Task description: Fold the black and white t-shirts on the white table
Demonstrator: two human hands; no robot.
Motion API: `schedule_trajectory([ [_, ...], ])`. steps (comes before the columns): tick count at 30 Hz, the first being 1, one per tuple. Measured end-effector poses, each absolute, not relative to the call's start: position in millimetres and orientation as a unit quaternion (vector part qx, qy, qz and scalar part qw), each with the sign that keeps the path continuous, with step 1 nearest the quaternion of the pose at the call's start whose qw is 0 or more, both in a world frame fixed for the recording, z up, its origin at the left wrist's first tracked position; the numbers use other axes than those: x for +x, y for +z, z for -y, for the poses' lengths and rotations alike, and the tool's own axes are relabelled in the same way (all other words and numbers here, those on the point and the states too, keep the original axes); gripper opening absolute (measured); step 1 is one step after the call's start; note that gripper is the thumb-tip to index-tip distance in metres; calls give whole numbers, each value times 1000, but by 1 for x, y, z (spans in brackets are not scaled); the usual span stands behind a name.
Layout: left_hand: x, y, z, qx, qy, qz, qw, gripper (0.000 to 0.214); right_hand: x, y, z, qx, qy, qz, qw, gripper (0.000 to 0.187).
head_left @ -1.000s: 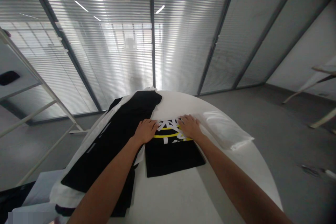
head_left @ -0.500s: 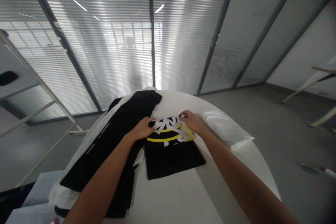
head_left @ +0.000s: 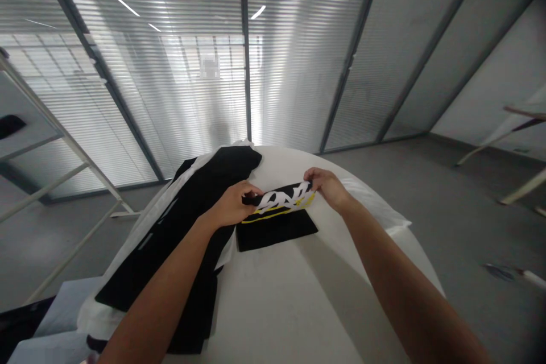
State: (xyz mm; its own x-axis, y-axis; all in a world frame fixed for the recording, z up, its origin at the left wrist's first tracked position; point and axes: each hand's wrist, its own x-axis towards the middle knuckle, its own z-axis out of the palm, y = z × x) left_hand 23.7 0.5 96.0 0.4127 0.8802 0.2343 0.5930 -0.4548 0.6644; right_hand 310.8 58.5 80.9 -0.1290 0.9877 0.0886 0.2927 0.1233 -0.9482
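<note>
A black garment (head_left: 277, 231) with a white and yellow print lies partly on the white round table (head_left: 273, 296), its printed part lifted off the surface. My left hand (head_left: 232, 203) pinches the left end of the raised fold between thumb and fingers. At the opposite end my right hand (head_left: 327, 186) grips the other corner, thumb and fingers closed on the cloth. The front part of the garment rests flat below the fold. Whether it is a T-shirt cannot be made out. To the left, close by my left forearm, is a pile of black clothes (head_left: 179, 222).
White cloth (head_left: 91, 315) shows under the dark pile. A clear plastic bag (head_left: 379, 207) lies at the table's right side. A pale metal frame (head_left: 81, 153) stands to the left, and a glass partition with blinds (head_left: 290, 68) rises behind.
Both hands have raised the printed part of the garment, and my right hand has moved slightly right and up. The black part's front edge has shifted away from me.
</note>
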Motion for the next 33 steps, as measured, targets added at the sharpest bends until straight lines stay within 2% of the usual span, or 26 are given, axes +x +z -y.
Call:
schedule_trajectory([
  [5,25,112,14,824,159,-379,389,33,324,102,-40,-447,512,709,191,33],
  [7,33,107,16,830,158,-400,354,29,321,106,-34,-432,502,739,122,34],
  [9,45,94,17,841,162,-449,256,30,312,105,-31,-450,430,778,87,32],
  [11,57,76,19,838,145,-505,144,38,297,99,-30,-481,309,815,94,29],
  [13,65,59,21,826,107,-547,81,45,280,87,-28,-492,199,840,114,29],
  [17,69,39,20,821,86,-560,69,47,249,56,-19,-493,82,865,46,27],
  [20,65,36,16,825,85,-554,76,47,237,38,-13,-511,-3,859,29,33],
  [29,58,32,9,833,70,-543,81,49,244,31,-22,-532,-25,845,51,42],
  [33,53,36,4,841,75,-535,32,47,257,28,-29,-560,-23,826,63,42],
])
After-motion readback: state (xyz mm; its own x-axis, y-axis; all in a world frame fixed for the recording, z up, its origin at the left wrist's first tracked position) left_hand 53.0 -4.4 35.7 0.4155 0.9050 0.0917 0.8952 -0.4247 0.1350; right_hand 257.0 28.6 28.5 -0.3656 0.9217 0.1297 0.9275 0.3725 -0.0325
